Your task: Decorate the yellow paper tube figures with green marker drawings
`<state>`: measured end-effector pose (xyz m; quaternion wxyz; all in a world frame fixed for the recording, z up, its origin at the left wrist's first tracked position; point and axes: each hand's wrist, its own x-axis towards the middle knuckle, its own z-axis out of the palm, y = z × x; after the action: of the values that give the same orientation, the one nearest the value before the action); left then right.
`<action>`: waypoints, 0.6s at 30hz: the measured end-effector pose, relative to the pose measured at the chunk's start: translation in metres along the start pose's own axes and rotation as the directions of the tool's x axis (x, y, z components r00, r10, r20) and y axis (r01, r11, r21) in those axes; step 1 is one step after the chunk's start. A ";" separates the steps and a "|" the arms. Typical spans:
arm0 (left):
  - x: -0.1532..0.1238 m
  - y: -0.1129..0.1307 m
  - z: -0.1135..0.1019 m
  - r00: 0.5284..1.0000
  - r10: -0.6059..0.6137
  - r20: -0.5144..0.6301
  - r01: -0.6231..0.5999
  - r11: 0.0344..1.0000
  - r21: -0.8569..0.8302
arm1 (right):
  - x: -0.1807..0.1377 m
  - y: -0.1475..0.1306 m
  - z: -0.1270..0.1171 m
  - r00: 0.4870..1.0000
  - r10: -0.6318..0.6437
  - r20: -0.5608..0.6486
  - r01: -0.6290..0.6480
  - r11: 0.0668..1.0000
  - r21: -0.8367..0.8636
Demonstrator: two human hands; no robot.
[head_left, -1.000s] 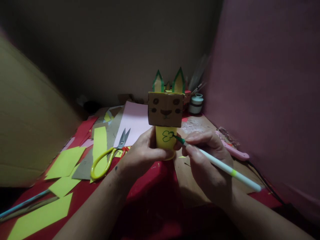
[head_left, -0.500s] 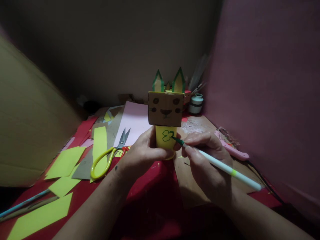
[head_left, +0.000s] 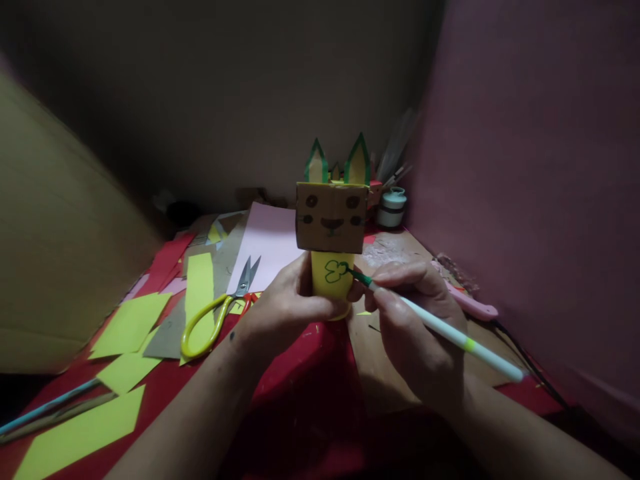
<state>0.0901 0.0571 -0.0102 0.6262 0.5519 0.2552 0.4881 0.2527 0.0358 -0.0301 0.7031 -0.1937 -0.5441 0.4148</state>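
Note:
My left hand is wrapped round the yellow body of a cardboard animal figure, keeping it upright. The figure has a square brown head with a drawn face and two pointed ears edged in green. On its yellow front is a green outline of rounded lobes. A white felt-tip pen with a green tip end is pinched in my right hand. The pen's point is at the right side of the outline; whether it touches the surface, I cannot tell.
Scissors with yellow handles lie left of my left hand, blades slightly apart. Yellow paper pieces, red paper and a pink sheet spread around them. A pink-handled tool and a pale jar stand at right.
The pen has shifted slightly to the right with my right hand, and the green outline's right lobe looks a little longer. My left hand and the figure have stayed put.

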 end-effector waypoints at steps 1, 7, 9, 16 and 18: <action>0.000 0.000 0.000 1.000 0.000 0.000 0.000 1.000 -0.004 | 0.000 0.000 0.000 1.000 -0.005 -0.002 0.005 1.000 -0.009; -0.001 0.000 -0.001 1.000 -0.014 -0.023 0.014 1.000 0.011 | -0.003 0.001 0.002 1.000 0.003 -0.008 -0.003 1.000 -0.031; -0.001 0.001 0.000 0.999 -0.017 -0.027 0.017 1.000 0.012 | -0.003 0.001 0.002 1.000 0.006 -0.006 -0.006 0.999 -0.033; -0.001 0.002 0.002 0.999 -0.015 -0.040 0.016 1.000 0.019 | -0.005 0.002 -0.002 0.999 0.001 0.039 0.001 0.999 -0.034; -0.001 0.003 0.003 0.999 -0.020 -0.047 0.020 1.000 0.013 | -0.006 0.001 -0.002 0.999 0.010 0.048 -0.008 0.999 -0.036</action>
<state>0.0915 0.0548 -0.0070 0.6210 0.5420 0.2787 0.4928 0.2535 0.0324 -0.0353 0.6844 -0.1987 -0.5671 0.4129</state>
